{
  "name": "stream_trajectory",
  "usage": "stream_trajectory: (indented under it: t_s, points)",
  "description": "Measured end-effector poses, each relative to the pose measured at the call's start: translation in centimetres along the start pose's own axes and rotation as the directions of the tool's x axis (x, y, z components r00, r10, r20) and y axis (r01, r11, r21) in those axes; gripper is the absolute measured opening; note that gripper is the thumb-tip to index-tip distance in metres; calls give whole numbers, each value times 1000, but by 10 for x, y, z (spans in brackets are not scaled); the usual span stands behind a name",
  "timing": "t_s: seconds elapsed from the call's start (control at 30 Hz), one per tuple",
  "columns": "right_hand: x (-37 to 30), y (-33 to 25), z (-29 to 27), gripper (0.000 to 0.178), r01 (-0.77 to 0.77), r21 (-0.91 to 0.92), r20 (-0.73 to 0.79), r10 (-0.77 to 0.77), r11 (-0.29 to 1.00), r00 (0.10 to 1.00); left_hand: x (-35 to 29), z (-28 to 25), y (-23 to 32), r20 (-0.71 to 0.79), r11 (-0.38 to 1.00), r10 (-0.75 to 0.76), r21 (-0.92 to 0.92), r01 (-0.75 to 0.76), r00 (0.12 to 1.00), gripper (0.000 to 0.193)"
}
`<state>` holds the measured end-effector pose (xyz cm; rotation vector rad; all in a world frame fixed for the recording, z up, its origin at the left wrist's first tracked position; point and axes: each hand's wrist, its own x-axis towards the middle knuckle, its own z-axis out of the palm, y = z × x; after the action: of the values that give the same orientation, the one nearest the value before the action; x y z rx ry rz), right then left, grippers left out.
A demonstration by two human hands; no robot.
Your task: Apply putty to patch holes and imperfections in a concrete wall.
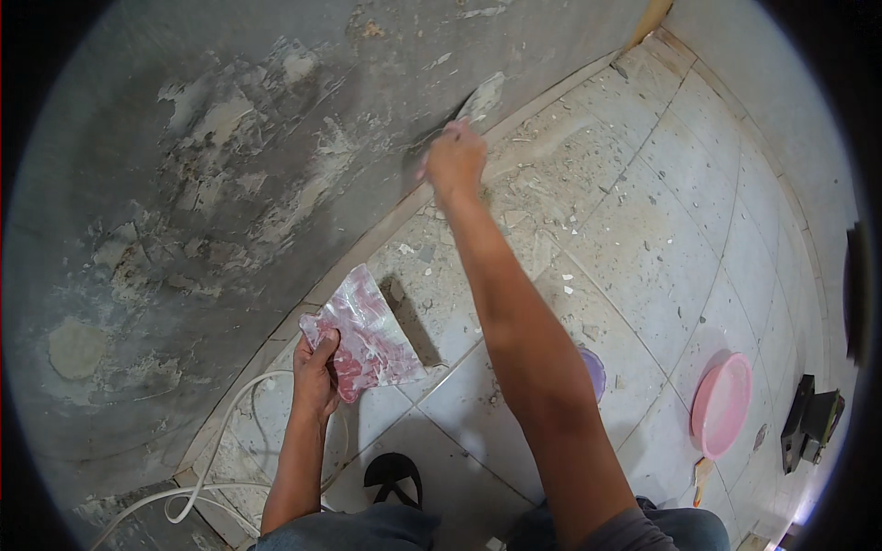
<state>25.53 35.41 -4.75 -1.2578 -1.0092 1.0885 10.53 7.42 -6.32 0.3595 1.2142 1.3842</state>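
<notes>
My right hand [455,163] reaches forward to the wall, its fingers wrapped round the handle of a putty knife. The putty knife's blade [481,97] lies along the grey wall [386,83], just above the baseboard; its far end is pale with filler. Nearer to me, my left hand [315,375] grips a broad, flared plastic spreader [375,326], pinkish and smeared with white putty, its wide edge toward the right. Patches of rough, flaking plaster [220,129] and a smooth pale filled spot [77,349] mark the wall on the left.
Plaster crumbs [570,285] litter the white floor tiles along the baseboard. A pink basin [722,404] stands at right, with a brush [702,479] close by and a black object [811,418] farther right. A purple round thing [593,372] is half hidden by my right arm. White cable [216,450] loops at lower left.
</notes>
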Motion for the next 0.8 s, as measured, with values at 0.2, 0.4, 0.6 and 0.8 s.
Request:
stream_trajectory:
  t_s: [0.2, 0.4, 0.6, 0.8]
  points:
    - [-36, -24, -61, 23, -159, 100, 111, 148, 982, 983, 1, 3, -1, -13, 1000, 5, 18, -5, 1000, 28]
    - [37, -24, -93, 37, 80, -264, 16, -78, 961, 997, -1, 2, -2, -15, 1000, -2, 8, 2, 1000, 27]
    - [44, 0, -90, 31, 243, -369, 35, -248, 897, 968, -2, 0, -2, -9, 1000, -9, 0, 9, 1000, 26]
    - [-26, -8, -62, 29, 256, -337, 159, -213, 906, 964, 0, 4, -4, 8, 999, -38, 3, 38, 999, 28]
